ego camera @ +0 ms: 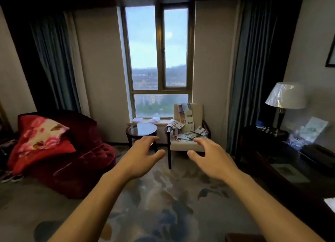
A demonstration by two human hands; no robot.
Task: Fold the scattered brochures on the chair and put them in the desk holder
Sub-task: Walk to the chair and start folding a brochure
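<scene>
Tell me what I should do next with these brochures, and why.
Probably step closer to the chair: both hands, left hand and right hand, are open and empty, well short of the brochures scattered on its seat and back.

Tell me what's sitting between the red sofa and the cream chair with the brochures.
A small round glass-topped side table stands between the red sofa and the cream chair holding the brochures, under the window. The head view shows it.
</scene>
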